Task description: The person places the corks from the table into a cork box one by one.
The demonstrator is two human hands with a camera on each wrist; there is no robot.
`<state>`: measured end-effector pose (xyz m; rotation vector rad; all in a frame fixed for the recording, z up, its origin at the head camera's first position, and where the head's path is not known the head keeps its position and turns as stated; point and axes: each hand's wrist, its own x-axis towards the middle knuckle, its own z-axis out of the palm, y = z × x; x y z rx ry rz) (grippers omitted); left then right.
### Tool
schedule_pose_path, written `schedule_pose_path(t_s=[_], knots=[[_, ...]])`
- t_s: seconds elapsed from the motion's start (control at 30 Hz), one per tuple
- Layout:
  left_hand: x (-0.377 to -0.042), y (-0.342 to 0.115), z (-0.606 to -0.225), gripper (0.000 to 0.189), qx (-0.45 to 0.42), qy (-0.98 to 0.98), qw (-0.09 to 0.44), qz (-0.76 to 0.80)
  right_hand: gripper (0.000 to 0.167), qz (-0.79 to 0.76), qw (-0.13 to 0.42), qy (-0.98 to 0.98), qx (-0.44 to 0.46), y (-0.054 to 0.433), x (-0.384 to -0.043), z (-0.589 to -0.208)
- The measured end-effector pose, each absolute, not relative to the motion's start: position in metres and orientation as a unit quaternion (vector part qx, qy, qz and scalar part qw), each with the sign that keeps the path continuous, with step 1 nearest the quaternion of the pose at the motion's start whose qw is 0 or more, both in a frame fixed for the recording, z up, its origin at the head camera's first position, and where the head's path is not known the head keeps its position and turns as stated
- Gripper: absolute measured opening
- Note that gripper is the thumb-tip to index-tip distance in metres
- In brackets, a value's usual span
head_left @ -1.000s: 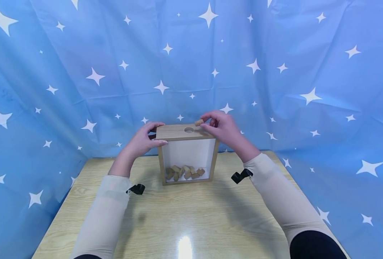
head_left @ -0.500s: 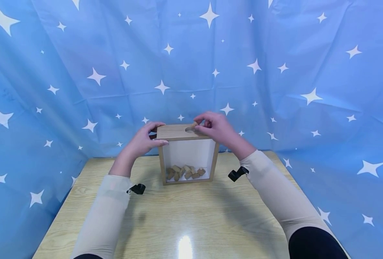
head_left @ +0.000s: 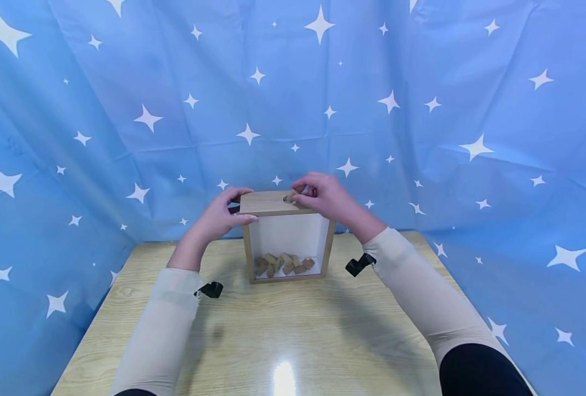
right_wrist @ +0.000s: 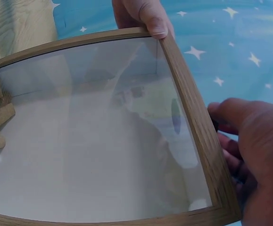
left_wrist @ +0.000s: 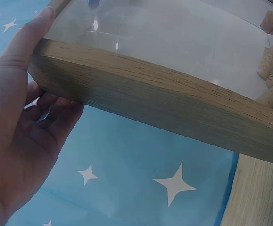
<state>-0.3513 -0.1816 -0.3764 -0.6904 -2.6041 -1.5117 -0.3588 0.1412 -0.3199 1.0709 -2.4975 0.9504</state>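
A shadow box with a wooden frame (head_left: 265, 205) and a clear front stands upright on the table. Several corks (head_left: 287, 266) lie at its bottom; some corks (left_wrist: 269, 62) also show in the left wrist view. My left hand (head_left: 216, 215) grips the box's upper left corner, thumb on the front edge and fingers behind. At the round hole (head_left: 286, 199) in the top, my right hand (head_left: 329, 196) pinches a cork (head_left: 292, 194) between thumb and fingers, its lower end at the opening. In the right wrist view, the frame hides that cork from sight.
The light wood table (head_left: 273, 324) extends in front of the box and to both sides. Close behind the box hangs a blue curtain (head_left: 293, 99) with white stars, which also runs down both sides of the table.
My right hand has moved left along the box top, bringing the cork from beside the hole to the opening and lowering it. The left hand keeps its grip on the corner.
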Motion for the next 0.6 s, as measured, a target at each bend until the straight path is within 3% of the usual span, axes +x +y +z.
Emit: schedule_pose_path(t_s=[0.3,0.6], knots=[[-0.354,-0.181,-0.379,0.08,-0.225,-0.845,0.025,-0.485,0.027,0.312,0.127,-0.863,0.377,0.141,-0.36,-0.319],[-0.351,-0.182,-0.377,0.079,-0.221,-0.848,0.032,-0.48,0.017,0.356,0.174,-0.837,0.378,0.154,-0.354,-0.324]])
